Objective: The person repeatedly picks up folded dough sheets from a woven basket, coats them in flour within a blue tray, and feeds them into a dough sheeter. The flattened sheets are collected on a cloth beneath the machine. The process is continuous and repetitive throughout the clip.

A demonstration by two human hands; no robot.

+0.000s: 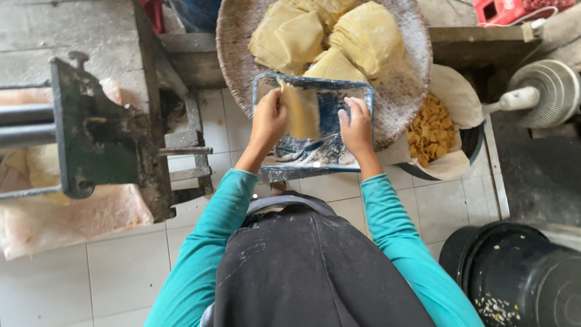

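Observation:
A blue rectangular tray [365, 92] dusted with flour sits in front of me. My left hand [268, 120] pinches a pale yellow strip of dough [302, 112] and holds it upright over the tray. My right hand [356, 126] rests flat on the tray's right side, fingers together, touching the floury surface. Behind the tray stands a large round woven basket [399, 97] piled with folded sheets of yellow dough [331, 37]. Teal sleeves and a dark apron fill the bottom of the view.
A green metal roller machine [91, 130] stands at the left over a plastic sheet. A paper-lined bowl of small yellow pieces [431, 130] lies right of the basket. A white fan [544, 94] and a black bucket [520, 275] are at the right. The floor is white tile.

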